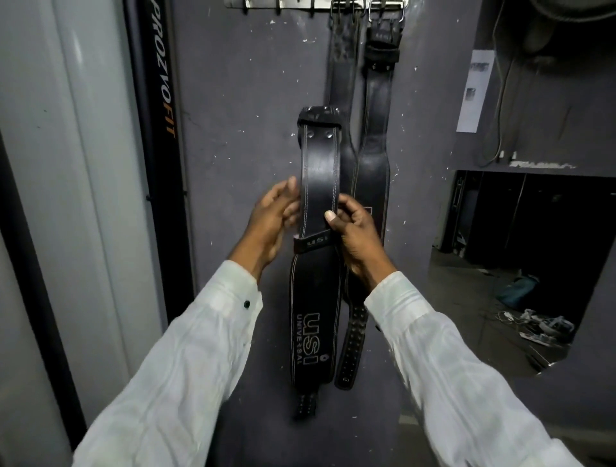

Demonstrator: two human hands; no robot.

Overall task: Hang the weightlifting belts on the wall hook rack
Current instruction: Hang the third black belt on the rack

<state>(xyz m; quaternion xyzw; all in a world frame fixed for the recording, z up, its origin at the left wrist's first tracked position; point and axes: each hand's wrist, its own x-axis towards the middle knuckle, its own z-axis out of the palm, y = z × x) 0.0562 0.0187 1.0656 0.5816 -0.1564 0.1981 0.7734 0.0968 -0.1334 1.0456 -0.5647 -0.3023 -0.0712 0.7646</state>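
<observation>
A black leather belt (319, 173) with white stitching and a "USI UNIVERSAL" print is held upright in front of the grey wall. My right hand (353, 230) pinches its narrow strap near the loop, thumb on the front. On the strap's left edge rests my left hand (273, 220), fingers spread and partly behind it. Two other dark belts (376, 140) hang by their buckles from the metal hook rack (300, 4) at the top edge. Several hooks on the rack's left carry nothing.
A tall black "PROZYOFIT" post (160, 133) stands left of the wall beside pale panels (66, 166). To the right is a dark recess (533, 216) with cables and clutter on its floor (533, 323). A paper sheet (475, 90) is stuck on the wall.
</observation>
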